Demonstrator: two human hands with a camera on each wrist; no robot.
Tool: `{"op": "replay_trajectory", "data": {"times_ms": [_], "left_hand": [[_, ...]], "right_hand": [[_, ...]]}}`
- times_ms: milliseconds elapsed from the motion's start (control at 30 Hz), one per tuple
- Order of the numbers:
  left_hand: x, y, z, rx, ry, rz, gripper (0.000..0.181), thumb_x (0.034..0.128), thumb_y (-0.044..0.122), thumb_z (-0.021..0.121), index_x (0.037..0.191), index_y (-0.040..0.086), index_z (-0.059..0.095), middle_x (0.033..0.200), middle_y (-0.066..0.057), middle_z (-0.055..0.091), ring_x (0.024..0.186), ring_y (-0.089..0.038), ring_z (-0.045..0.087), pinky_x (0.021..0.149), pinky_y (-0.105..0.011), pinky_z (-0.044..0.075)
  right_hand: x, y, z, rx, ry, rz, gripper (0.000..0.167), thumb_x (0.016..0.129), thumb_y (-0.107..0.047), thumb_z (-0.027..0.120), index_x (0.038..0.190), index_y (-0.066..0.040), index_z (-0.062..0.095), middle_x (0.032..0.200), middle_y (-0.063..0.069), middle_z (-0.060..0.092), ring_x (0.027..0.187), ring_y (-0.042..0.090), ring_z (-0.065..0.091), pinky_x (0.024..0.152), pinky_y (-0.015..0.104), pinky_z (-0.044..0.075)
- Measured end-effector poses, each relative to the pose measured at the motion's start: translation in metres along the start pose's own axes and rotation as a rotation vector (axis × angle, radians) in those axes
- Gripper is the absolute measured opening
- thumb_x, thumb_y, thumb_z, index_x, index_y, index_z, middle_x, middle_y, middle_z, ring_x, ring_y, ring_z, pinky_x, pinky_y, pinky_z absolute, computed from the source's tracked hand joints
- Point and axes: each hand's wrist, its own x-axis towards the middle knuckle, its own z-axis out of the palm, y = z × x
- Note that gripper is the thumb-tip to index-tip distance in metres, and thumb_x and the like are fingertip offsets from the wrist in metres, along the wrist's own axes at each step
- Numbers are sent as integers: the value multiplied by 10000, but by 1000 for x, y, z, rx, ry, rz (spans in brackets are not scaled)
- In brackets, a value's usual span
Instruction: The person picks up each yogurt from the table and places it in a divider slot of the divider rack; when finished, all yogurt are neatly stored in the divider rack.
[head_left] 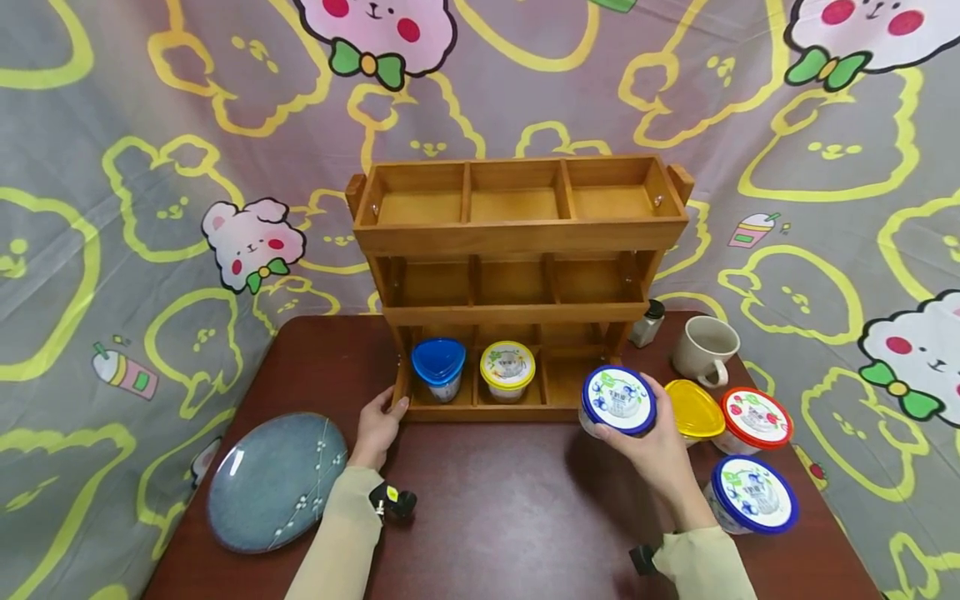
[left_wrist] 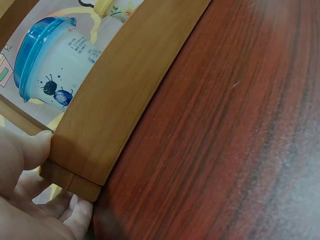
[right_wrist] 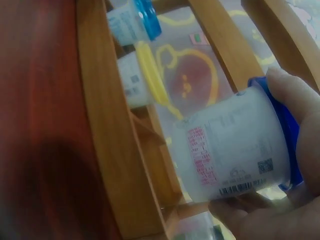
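My right hand (head_left: pixel 660 450) grips a tub with a dark blue rim (head_left: pixel 619 402) in front of the lower right compartment of the wooden shelf (head_left: pixel 517 239). In the right wrist view, the fingers curl round the tub's lid end and its white side (right_wrist: pixel 230 145) faces the camera. My left hand (head_left: pixel 377 429) holds the shelf's lower left corner, the thumb on the wood in the left wrist view. In the bottom row, a tub with a blue lid (head_left: pixel 439 362) sits at the left and a yellow-rimmed tub (head_left: pixel 507 368) in the middle.
A grey-blue plate (head_left: pixel 277 482) lies at the left. On the right stand a yellow-lidded tub (head_left: pixel 693 408), a red-rimmed tub (head_left: pixel 756 419), another blue-rimmed tub (head_left: pixel 753 495), a beige mug (head_left: pixel 705 348) and a small black-capped jar (head_left: pixel 647 323). Patterned cloth hangs behind.
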Motion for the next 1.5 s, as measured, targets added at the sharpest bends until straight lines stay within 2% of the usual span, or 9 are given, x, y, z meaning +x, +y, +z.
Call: {"op": "replay_trajectory", "data": {"times_ms": [167,400,733,900,1133,1400,1500], "left_hand": [[0,1,-1,-2,2,4,530,1011,167,585,1479,-13,414,1462,-234,448,1304,-361,458,1075,-502,370],[0,0,0,2,8,7,530,1010,166,586,1477,-17,414,1455,-239,453,1289,-359,469,1065,-501,382],[-1,1,-1,13,3,4,539,1013,186,585,1483,-9,410,1458,-231,453,1296,-353,460,1067,-506,377],[-2,2,0,8,2,9,530,1007,167,593,1477,-9,421,1453,-228,461,1297,-348,459,1068,-498,375],[-3,3,0,21,11,15,520,1008,163,593,1472,-8,432,1450,-229,466,1296,-359,464,1065,-507,379],[-4,3,0,22,6,13,520,1015,167,579,1480,-4,419,1457,-224,461,1306,-355,461,1072,-505,373],[-3,2,0,21,6,10,526,1015,170,579,1482,-6,414,1460,-227,456,1311,-357,457,1075,-508,369]], "right_hand": [[23,-2,0,17,-13,-56,1070,789,-308,854,1573,-197,134,1502,147,334,1299,344,380,1099,560,305],[51,6,11,47,-12,-11,1087,768,-366,861,1578,-191,156,1503,154,360,1314,349,382,1115,554,276],[81,24,23,-41,5,-47,1103,768,-390,859,1579,-134,156,1508,189,369,1321,359,392,1130,534,256],[90,34,26,-71,16,-87,1094,767,-340,871,1566,-73,173,1501,223,372,1320,371,398,1130,524,253],[99,42,25,-128,2,-90,1088,770,-331,870,1551,-24,178,1495,260,365,1319,394,397,1125,540,259],[106,45,22,-253,-101,-53,1071,795,-371,842,1547,4,179,1470,299,371,1301,438,400,1119,570,259],[108,45,22,-258,-118,-56,1068,800,-372,837,1546,11,176,1468,306,367,1301,445,394,1117,578,255]]}}
